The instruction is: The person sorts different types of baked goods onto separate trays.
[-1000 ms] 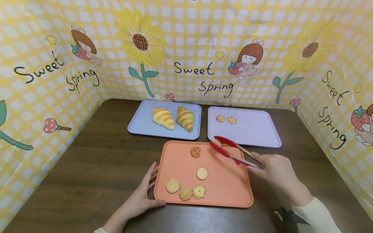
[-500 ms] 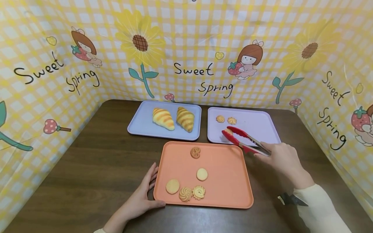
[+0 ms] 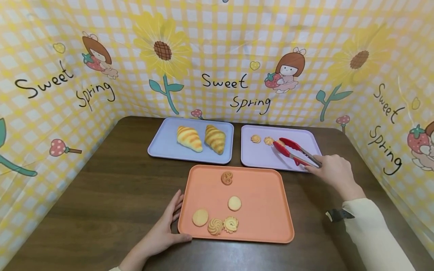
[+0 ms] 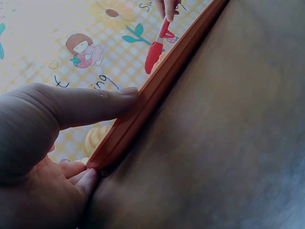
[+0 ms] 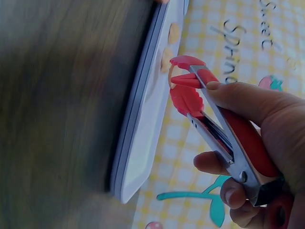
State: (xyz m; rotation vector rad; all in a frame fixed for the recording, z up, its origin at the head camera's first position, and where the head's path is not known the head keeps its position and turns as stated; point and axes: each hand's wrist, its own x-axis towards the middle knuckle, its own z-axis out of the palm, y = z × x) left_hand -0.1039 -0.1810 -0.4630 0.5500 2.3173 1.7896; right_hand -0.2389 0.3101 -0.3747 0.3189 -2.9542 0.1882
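My right hand (image 3: pixel 339 175) grips red-tipped metal tongs (image 3: pixel 282 149) over the lilac tray (image 3: pixel 254 157). A small cookie (image 3: pixel 281 143) sits between the tong tips, mostly covered by them. To its left lie two small piped cookies, a swirl (image 3: pixel 255 139) and a flower-shaped one (image 3: pixel 269 140). My left hand (image 3: pixel 166 229) touches the near left corner of the orange tray (image 3: pixel 264 210), thumb along the front rim and fingers at the left side. That tray bears a pretzel-shaped cookie (image 3: pixel 226 178), two plain round cookies, a swirl cookie (image 3: pixel 215 226) and a scalloped cookie (image 3: pixel 231 224).
A blue tray (image 3: pixel 161 148) at the back left carries two croissants, one paler (image 3: pixel 189 138) and one browner (image 3: pixel 215 139). Everything stands on a dark wooden table (image 3: pixel 112 188). A checked yellow cloth (image 3: pixel 217 45) hangs behind and at both sides.
My right hand has carried the tongs and the cookie from above the orange tray's back edge, right and back over the lilac tray, beside its two cookies. My left hand stays put.
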